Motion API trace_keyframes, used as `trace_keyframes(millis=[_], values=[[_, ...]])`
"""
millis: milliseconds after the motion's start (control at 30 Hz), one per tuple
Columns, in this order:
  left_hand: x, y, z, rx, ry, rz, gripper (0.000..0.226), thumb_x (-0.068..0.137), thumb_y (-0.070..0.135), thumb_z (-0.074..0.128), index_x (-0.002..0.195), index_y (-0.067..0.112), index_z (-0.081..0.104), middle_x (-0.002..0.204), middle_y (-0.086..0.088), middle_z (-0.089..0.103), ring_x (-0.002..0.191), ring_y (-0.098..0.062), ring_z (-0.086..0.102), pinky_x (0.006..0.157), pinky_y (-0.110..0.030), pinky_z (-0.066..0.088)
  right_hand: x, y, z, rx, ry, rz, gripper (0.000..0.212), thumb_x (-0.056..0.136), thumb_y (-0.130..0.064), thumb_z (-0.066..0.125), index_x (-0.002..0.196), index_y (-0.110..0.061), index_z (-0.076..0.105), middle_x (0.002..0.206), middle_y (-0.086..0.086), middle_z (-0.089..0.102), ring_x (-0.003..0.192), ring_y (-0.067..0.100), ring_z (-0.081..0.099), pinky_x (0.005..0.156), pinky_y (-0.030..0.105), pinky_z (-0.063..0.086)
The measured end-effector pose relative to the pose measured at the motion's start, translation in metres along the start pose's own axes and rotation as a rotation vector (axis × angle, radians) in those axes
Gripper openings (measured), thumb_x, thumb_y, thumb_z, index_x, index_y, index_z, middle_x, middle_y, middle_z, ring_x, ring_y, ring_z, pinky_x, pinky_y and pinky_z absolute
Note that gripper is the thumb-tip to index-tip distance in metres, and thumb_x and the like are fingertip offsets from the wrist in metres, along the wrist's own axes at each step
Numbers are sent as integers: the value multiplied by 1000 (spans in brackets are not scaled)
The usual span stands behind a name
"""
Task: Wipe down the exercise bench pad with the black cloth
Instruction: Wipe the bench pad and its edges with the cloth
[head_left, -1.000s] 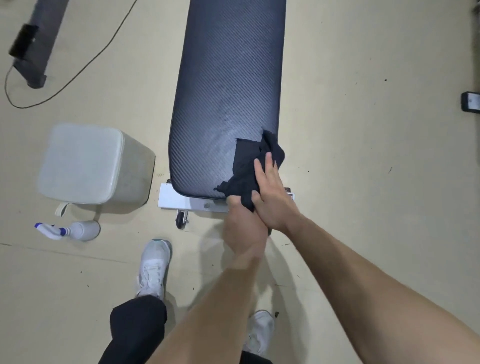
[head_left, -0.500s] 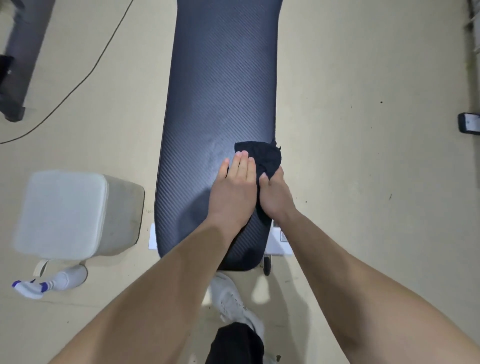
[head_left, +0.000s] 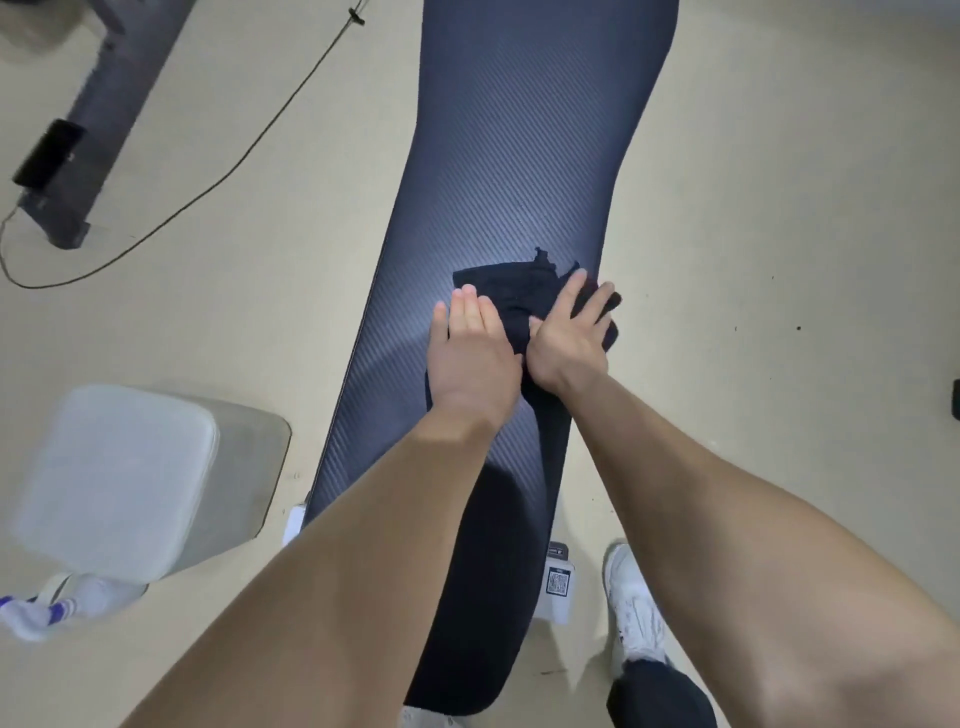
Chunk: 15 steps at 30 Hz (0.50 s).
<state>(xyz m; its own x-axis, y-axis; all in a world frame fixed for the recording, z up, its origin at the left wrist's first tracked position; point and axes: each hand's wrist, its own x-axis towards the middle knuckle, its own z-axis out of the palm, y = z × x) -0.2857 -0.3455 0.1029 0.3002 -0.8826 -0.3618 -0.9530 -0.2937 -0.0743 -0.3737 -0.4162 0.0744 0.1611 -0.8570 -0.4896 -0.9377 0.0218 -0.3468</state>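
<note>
The long dark bench pad with a ribbed texture runs from the top of the view down between my arms. The black cloth lies flat on its right half, reaching the pad's right edge. My left hand presses palm-down on the cloth's left part, fingers together. My right hand lies on the cloth's right part with fingers spread, holding it against the pad near the edge. Part of the cloth is hidden under both hands.
A pale square stool stands on the floor left of the bench, with a spray bottle beside it. A black cable and a grey frame with a phone lie at upper left. My white shoe stands right of the bench base.
Both hands slid the cloth up the pad, away from its near end. My view moved forward over the bench, and my right fingers spread over the cloth.
</note>
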Motion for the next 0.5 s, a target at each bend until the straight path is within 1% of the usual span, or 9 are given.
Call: trace_keyframes(millis=[100,167,200,233,300,333,400,433,500], values=[[-15,-10,-4,-60,63,-63,72,93,56,44,145,5,41,157,-16,35,148,-32,23,121,-50,7,-8,10,4,-349,45,-351,71,102,-42,31,158,-24,-9,163,21,-16,148,50,-12,119,63,4],[-39,-15,-3,-173,100,-138,58,84,54,51,121,10,64,133,-13,58,130,-33,47,116,-51,23,-30,16,2,-382,-50,-512,66,101,-39,38,158,-33,6,166,12,-10,150,45,-10,118,61,3],[-53,-17,2,-243,134,-174,51,79,52,54,104,10,69,115,-13,64,114,-34,55,106,-50,37,-44,17,1,-360,-101,-580,63,99,-36,44,156,-34,17,167,9,-3,151,41,-6,119,60,5],[-68,-20,6,-326,160,-209,45,74,48,55,90,9,70,101,-12,64,101,-34,58,91,-48,48,-57,17,1,-326,-146,-637,59,96,-31,49,151,-30,30,167,7,8,152,38,1,120,59,11],[-95,-23,12,-537,195,-267,32,69,38,61,79,8,63,97,-9,61,95,-32,56,68,-40,53,-81,16,-6,-205,-201,-696,45,88,-20,57,133,-19,52,151,7,42,143,36,32,113,51,34],[-106,-24,12,-645,178,-297,24,67,32,66,78,11,60,104,-6,61,101,-30,54,71,-36,52,-94,13,-13,-126,-235,-688,35,84,-16,59,119,-19,56,133,6,55,126,32,48,98,43,45],[-120,-26,3,-848,134,-320,23,62,22,72,70,20,51,120,10,62,114,-20,50,87,-23,42,-110,5,-31,17,-309,-655,21,79,-13,59,93,-25,51,99,-2,58,92,22,55,71,33,45],[-124,-27,-2,-936,115,-337,27,59,22,72,65,23,46,116,23,63,111,-14,51,87,-17,38,-113,2,-38,49,-321,-681,21,77,-13,58,88,-28,50,92,-6,58,85,19,55,66,31,43],[-131,-27,-22,-1083,60,-399,31,55,26,69,57,20,38,76,29,60,83,-7,51,72,-18,38,-114,-2,-56,66,-350,-717,20,72,-20,61,89,-30,59,88,-8,62,83,15,59,65,32,49]])
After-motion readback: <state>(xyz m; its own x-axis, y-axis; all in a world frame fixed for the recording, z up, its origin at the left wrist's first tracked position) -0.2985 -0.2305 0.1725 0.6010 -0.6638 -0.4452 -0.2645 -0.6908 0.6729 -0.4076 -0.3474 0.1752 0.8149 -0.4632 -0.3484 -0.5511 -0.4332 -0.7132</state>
